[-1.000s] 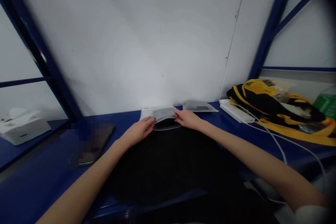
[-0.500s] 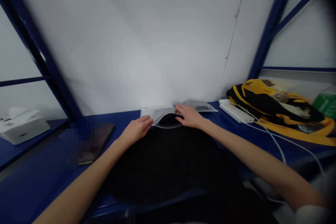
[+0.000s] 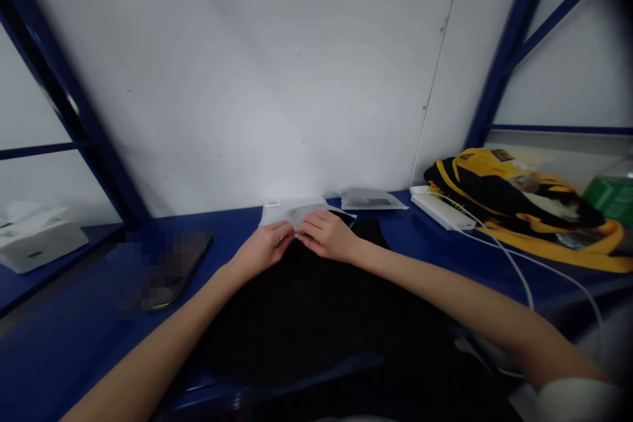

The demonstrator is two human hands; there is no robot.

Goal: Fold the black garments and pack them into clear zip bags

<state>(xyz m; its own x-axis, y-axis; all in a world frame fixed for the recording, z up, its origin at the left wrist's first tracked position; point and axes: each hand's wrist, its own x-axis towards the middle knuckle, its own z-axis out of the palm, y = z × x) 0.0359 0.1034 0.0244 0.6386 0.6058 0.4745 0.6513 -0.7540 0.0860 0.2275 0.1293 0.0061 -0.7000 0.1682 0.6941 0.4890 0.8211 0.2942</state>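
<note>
My left hand [image 3: 266,244] and my right hand [image 3: 328,236] are side by side at the near edge of a frosted plastic zip bag [image 3: 293,213]. Both are closed in a pinch on that edge, fingertips almost touching. The bag lies at the back of the blue table, and my fingers cover most of its opening. Some black shows at its right corner beyond my right hand. A second frosted bag [image 3: 372,200] with a dark item inside rests to the right, apart from my hands.
A white power bank [image 3: 441,209] with white cables stands right of the bags, beside a black and yellow backpack [image 3: 519,194]. On the left are a dark phone [image 3: 180,270] and a tissue pack [image 3: 37,241]. A white wall [image 3: 297,79] rises behind the table.
My right hand has moved left along the bag's edge to meet my left hand. The gaping mouth of the bag has been drawn together between them.
</note>
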